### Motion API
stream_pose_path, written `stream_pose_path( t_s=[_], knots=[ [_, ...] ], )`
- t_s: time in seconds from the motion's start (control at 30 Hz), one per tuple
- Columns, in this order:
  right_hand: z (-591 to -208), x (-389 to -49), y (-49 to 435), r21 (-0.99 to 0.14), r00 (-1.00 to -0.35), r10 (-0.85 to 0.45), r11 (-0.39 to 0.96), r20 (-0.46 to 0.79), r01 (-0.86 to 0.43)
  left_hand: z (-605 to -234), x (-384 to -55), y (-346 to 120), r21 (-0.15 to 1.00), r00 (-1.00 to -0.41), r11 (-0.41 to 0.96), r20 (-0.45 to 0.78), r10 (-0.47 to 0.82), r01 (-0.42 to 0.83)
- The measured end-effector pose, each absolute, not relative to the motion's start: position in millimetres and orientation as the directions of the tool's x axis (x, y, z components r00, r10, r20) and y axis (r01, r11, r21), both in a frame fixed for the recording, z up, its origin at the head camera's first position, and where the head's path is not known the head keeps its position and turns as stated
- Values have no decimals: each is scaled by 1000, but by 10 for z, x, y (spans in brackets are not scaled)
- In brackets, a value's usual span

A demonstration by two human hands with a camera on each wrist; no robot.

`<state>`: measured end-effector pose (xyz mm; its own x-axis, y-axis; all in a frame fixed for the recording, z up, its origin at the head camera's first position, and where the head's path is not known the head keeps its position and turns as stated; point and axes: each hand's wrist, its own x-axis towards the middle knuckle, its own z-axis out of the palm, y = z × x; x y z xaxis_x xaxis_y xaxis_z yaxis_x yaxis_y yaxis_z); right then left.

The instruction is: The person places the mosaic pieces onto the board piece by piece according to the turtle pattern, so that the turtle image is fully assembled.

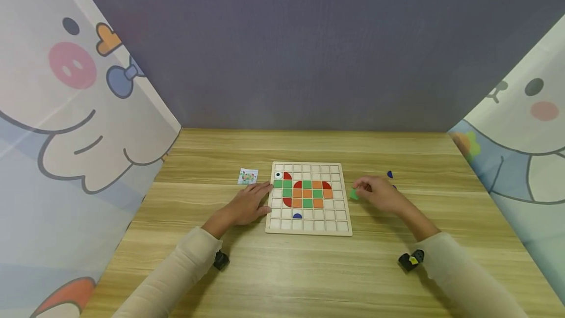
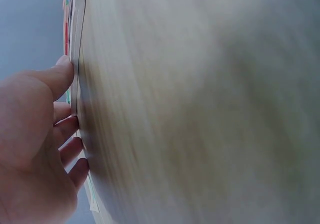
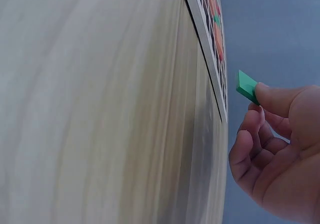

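A wooden grid board (image 1: 309, 227) lies on the table, with green, orange and red tiles set in its cells. A round eye tile (image 1: 278, 175) sits near its upper left, and a blue half-round tile (image 1: 297, 216) lies low on it. My left hand (image 1: 249, 203) rests at the board's left edge, fingers extended and thumb apart, as the left wrist view also shows. Beyond the board's right edge, my right hand (image 1: 378, 193) pinches a green square tile (image 3: 246, 86) between thumb and fingers. In the right wrist view the tile is held above the tabletop.
A small picture card (image 1: 248, 176) lies left of the board. A dark blue piece (image 1: 390, 174) is on the table behind the right hand, with another partly hidden by that hand. A grey panel (image 1: 309, 53) stands along the table's far edge.
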<state>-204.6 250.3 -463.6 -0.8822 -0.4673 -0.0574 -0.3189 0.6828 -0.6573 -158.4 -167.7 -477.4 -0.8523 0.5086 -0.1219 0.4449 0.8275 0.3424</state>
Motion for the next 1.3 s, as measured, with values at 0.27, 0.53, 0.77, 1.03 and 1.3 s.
stream_pose_path(
  t_s=[0.27, 0.53, 0.77, 1.03, 1.3],
  knots=[
    [-4680, -2039, 2364, -673, -861, -505, 657, -59, -340, -4784, -1591, -1678, 335, -851, 830, -127, 509, 447],
    [-4685, -2011, 2242, -699, -839, -540, 623, -61, -350, -4768, -1579, -1675, 336, -853, 829, -121, 508, 447],
    [-4677, -1985, 2143, -690, -825, -561, 624, -70, -365, -4758, -1571, -1677, 333, -850, 826, -113, 514, 455],
    [-4720, -1986, 1996, -701, -803, -592, 599, -62, -387, -4767, -1577, -1677, 336, -852, 828, -120, 510, 448],
    [-4733, -1987, 1880, -656, -794, -608, 610, -28, -444, -4760, -1573, -1676, 337, -850, 827, -123, 512, 450]
  ],
)
